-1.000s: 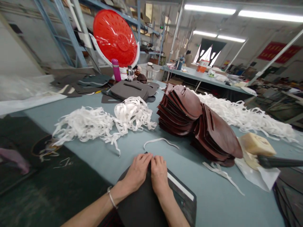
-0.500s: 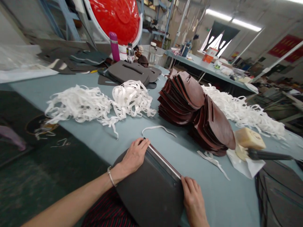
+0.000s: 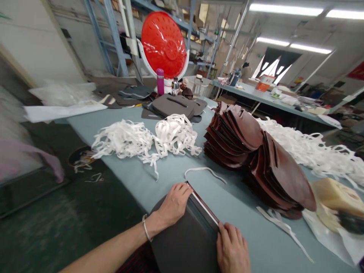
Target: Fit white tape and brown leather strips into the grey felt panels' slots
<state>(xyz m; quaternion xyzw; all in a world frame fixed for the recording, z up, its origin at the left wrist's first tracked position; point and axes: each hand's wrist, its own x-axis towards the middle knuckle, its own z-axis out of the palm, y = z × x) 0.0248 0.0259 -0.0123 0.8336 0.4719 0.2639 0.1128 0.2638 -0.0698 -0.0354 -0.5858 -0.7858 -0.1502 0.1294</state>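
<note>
Head view shows both hands grasping a dark panel (image 3: 183, 242), which lies at the near edge of the table (image 3: 167, 178), where its left edge comes down. Reaching up from the lower left, the left forearm wears a bracelet (image 3: 146, 228) at the wrist; the left hand (image 3: 174, 204) bends its fingers closely over the panel's far corner. Lower and nearer, the right hand (image 3: 233, 248) curls its fingers at the opposite end of a white strip (image 3: 203, 207) along the panel's border.
</note>
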